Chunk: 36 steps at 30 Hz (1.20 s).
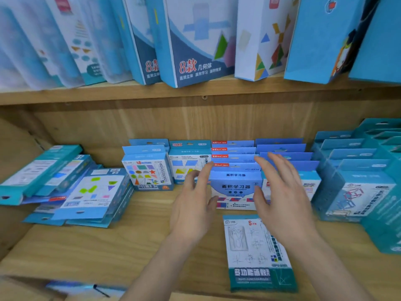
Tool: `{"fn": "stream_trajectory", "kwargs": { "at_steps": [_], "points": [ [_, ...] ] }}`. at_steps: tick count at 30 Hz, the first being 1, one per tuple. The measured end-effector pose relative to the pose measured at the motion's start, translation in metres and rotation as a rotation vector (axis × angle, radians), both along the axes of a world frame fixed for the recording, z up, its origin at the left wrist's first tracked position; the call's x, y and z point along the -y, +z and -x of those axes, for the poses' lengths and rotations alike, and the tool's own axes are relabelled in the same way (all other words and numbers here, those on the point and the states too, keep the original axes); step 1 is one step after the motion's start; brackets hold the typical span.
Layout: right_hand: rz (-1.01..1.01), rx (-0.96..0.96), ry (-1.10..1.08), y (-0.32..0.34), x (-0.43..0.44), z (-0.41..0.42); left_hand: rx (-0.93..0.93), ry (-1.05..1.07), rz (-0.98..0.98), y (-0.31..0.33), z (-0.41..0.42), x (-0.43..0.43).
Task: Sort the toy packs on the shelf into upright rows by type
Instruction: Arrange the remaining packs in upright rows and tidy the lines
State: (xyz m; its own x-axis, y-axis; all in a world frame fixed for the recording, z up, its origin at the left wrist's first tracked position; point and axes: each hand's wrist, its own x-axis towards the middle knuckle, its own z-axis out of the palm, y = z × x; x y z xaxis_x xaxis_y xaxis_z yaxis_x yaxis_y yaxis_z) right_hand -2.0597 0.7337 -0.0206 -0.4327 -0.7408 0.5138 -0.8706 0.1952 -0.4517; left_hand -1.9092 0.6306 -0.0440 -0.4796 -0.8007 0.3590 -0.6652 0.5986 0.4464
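While left hand [195,205] and right hand [282,203] flank it, fingers spread, empty, the flat blue-and-white cardboard toy pack [235,190] stands upright at frame centre: likely light, stiff, best gripped by its sides.

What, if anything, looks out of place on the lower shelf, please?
Two things. A teal pack lies flat near the front of the lower shelf, ahead of the upright rows. At the left, a heap of packs lies flat and overlapping, some tilted, instead of standing in rows.
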Motion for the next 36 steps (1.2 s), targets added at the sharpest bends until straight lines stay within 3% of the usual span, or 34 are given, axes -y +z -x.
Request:
{"fn": "stream_trajectory", "kwargs": {
  "at_steps": [6, 11, 14, 17, 20, 22, 26, 31, 33, 36],
  "points": [
    [0.04, 0.021, 0.197, 0.001, 0.025, -0.047, 0.019, 0.066, 0.154, 0.008, -0.094, 0.018],
    [0.034, 0.046, 0.264, 0.003, 0.039, -0.081, 0.4, 0.272, 0.054, 0.008, -0.177, 0.057],
    [0.006, 0.048, 0.309, 0.005, 0.046, -0.096, 0.45, 0.269, 0.042, 0.002, -0.206, 0.073],
    [-0.039, 0.051, 0.345, 0.003, 0.049, -0.106, 0.379, 0.229, 0.181, 0.006, -0.218, 0.077],
    [-0.061, 0.103, 0.394, 0.003, 0.051, -0.111, 0.231, 0.272, 0.437, 0.041, -0.221, 0.063],
    [-0.078, 0.174, 0.465, 0.006, 0.052, -0.114, 0.109, 0.305, 0.48, 0.069, -0.222, 0.054],
    [-0.161, 0.337, 0.635, 0.02, 0.055, -0.131, -0.245, 0.176, 0.229, 0.103, -0.212, 0.043],
    [-0.091, 0.573, 0.724, 0.029, 0.061, -0.143, -0.438, 0.034, -0.038, 0.115, -0.183, 0.033],
    [-0.08, 0.66, 0.704, 0.028, 0.059, -0.14, -0.497, 0.035, -0.07, 0.116, -0.175, 0.031],
    [-0.037, 0.761, 0.664, 0.025, 0.054, -0.133, -0.473, 0.106, 0.041, 0.117, -0.17, 0.032]
  ]
}}
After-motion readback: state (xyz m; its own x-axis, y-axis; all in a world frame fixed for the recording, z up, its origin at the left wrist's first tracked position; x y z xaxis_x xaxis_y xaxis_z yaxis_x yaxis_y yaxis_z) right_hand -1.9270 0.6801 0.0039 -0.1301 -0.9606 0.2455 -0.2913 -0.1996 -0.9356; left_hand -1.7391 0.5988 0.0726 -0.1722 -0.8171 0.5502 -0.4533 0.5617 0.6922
